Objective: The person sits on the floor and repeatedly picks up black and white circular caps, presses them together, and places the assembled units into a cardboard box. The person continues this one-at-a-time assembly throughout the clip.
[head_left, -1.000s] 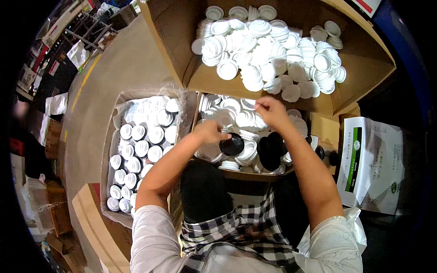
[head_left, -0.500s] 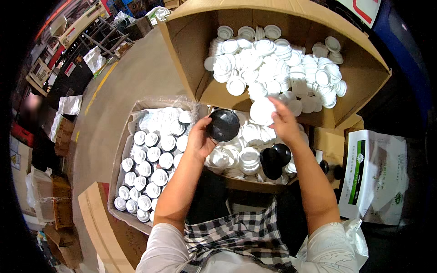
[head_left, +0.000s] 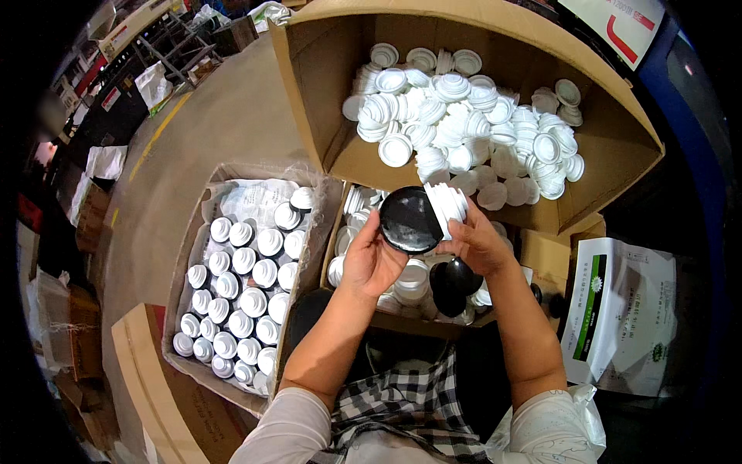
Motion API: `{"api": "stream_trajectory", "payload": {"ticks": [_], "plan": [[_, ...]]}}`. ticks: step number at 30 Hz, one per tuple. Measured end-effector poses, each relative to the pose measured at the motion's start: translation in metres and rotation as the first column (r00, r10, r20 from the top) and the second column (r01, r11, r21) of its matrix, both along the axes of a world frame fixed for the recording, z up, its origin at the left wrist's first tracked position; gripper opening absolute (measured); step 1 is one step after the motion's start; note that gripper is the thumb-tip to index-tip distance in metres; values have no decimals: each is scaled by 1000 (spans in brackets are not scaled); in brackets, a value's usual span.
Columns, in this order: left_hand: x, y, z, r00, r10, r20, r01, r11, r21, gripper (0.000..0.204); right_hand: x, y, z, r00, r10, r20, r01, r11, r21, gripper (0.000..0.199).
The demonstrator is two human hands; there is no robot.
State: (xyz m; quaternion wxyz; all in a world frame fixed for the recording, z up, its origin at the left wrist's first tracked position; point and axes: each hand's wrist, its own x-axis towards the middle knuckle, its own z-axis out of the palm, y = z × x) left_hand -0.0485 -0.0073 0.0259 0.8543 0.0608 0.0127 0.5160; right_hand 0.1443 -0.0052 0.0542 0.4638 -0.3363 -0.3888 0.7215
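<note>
My left hand (head_left: 374,259) grips a round black cap (head_left: 410,220) by its edge, the hollow side facing up. Between the fingers of my right hand (head_left: 479,238) is a white stepped plastic disc (head_left: 446,209), tilted on its side against the black cap's right rim. Below my hands is a carton of loose white discs (head_left: 412,280). Black round caps (head_left: 456,282) lie on those discs near my right wrist. To the left, a box (head_left: 179,325) holds rows of white discs seated on dark caps (head_left: 253,301).
A large tilted carton (head_left: 309,100) at the back holds a heap of white discs (head_left: 452,116). At the right lies a white and green printed package (head_left: 622,309). A cardboard flap (head_left: 158,379) sticks out at the lower left. Grey floor (head_left: 224,116) stretches beyond the boxes.
My right hand has brought the white disc down and left to the black cap's rim, turning it on its side. My left hand has moved right and slightly nearer with the cap.
</note>
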Motion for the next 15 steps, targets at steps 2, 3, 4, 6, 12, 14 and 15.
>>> {"api": "stream_trajectory", "payload": {"ticks": [2,3,4,6,12,14,15], "plan": [[-1,0,1,996,38,-81,-40,999,-25,58,-3,0,0,999,14,-50,-15,999,-35,80],[-2,0,2,995,11,-101,-11,1000,-7,61,-4,1,0,999,2,-54,-6,997,-71,80],[-4,-1,3,995,-24,-94,27,999,36,64,-5,-1,1,998,-4,-65,0,998,-55,82],[-7,-3,4,988,-13,-156,17,999,27,70,-7,-2,3,993,36,-109,-26,996,90,83],[-25,-5,4,988,-95,-122,104,992,69,71,-14,-8,11,1000,17,-15,-12,959,282,84],[-28,-6,1,987,-139,-84,143,989,45,68,-16,-11,15,991,-10,137,-41,929,369,83],[-30,-7,-1,985,-167,-45,169,984,47,67,-16,-13,17,979,-35,202,-49,916,398,83]]}}
